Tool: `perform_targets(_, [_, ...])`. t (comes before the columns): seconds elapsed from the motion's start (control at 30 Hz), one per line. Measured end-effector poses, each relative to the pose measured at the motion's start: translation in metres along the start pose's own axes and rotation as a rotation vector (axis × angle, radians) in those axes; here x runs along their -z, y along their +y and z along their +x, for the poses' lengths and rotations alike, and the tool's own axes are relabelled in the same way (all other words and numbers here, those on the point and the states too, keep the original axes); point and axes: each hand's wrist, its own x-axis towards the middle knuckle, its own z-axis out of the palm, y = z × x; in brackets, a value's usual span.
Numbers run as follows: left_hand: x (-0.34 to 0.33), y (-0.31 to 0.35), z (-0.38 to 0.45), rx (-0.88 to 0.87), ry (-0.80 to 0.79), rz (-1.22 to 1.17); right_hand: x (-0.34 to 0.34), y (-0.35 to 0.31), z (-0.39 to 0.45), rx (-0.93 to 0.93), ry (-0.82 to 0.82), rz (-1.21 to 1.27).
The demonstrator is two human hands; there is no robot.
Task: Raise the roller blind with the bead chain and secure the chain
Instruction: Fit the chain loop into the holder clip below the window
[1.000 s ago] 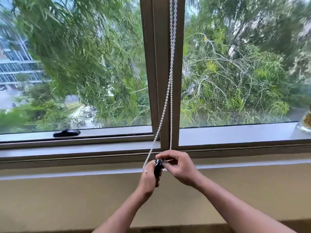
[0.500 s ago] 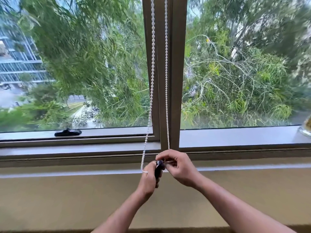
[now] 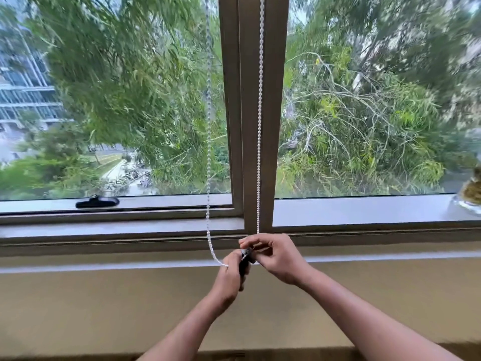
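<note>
A white bead chain (image 3: 259, 131) hangs in two strands in front of the window's centre post (image 3: 256, 100). The right strand runs straight down the post; the left strand (image 3: 208, 178) hangs over the left pane and curves in at the bottom. Both ends meet at a small black clip (image 3: 244, 260) just below the sill. My left hand (image 3: 230, 276) grips the clip from below, with the left strand running into it. My right hand (image 3: 276, 257) pinches the chain at the clip's top. The roller blind itself is out of view above.
A black window latch (image 3: 96, 201) lies on the left frame. A glass vessel with greenish contents (image 3: 471, 196) stands on the sill (image 3: 364, 212) at the far right. A beige wall (image 3: 104, 308) runs below the sill.
The chain's two strands have spread apart; the left one has swung leftward over the pane. Both hands stay at the clip, barely moved.
</note>
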Motion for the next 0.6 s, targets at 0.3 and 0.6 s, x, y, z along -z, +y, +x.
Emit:
perform_targets(0.3, [0.008, -0.002, 0.005, -0.004, 0.011, 0.109, 0.006, -0.006, 0.004, 0.03, -0.02, -0.127])
perform_targets(0.6, [0.01, -0.004, 0.007, -0.007, -0.008, 0.141, 0.007, -0.011, 0.011, -0.008, -0.071, -0.212])
